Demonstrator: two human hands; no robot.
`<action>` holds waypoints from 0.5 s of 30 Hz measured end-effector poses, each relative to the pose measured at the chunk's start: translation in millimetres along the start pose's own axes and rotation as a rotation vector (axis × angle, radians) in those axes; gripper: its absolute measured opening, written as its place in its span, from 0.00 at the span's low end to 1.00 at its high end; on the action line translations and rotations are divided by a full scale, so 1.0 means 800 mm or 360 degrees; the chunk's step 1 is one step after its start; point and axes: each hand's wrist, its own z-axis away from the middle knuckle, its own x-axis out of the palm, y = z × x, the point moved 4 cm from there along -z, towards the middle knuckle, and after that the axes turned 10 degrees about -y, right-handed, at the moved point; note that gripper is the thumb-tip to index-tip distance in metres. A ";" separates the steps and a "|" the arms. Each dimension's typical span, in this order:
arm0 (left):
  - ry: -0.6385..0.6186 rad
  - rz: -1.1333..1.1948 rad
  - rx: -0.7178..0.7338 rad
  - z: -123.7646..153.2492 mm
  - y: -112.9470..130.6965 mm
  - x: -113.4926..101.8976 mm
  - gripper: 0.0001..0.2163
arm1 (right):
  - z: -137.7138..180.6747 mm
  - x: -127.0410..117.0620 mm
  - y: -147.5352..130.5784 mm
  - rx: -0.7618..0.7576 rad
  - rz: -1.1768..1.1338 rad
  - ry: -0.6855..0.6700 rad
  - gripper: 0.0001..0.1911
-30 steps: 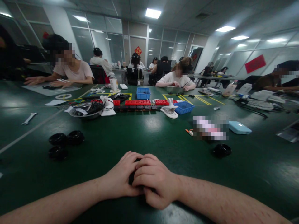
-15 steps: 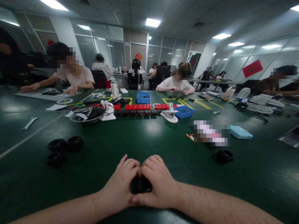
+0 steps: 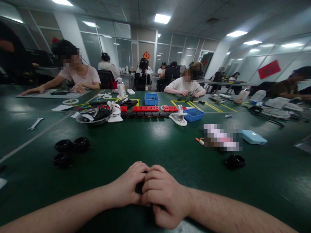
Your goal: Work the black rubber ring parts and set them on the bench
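Close to the table's near edge, my left hand (image 3: 126, 186) is closed around a glossy black round part (image 3: 139, 187). Most of that part is hidden by my fingers; only a dark bit shows between the hands. My right hand (image 3: 167, 194) has its fingers curled over the same part and touches my left hand. Three similar black ring-shaped parts (image 3: 63, 145) lie grouped on the left of the table. Another black ring-shaped part (image 3: 235, 161) lies off to the right.
Across the green table (image 3: 116, 142) stand a bowl of cables (image 3: 93, 119), red blocks (image 3: 145, 109), a white clamp (image 3: 179, 118) and two blue bins (image 3: 193, 114). A wrench (image 3: 36, 124) lies left; a light blue case (image 3: 254, 137) sits right. Several people work around the tables.
My right hand has turned and curled its fingers over the black round part, covering its ring that showed before. The view has shifted slightly to the left.
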 end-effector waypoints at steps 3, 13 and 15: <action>-0.0044 -0.0047 -0.0007 0.001 0.006 0.002 0.28 | 0.000 -0.005 0.001 0.0079 0.0019 0.0118 0.13; 0.0132 -0.0097 -0.0183 0.000 0.012 0.007 0.24 | 0.001 -0.001 0.009 0.0481 0.0439 0.0148 0.27; 0.0136 -0.0067 -0.0186 0.000 0.011 0.006 0.21 | 0.001 0.001 0.008 0.0457 0.0428 0.0076 0.22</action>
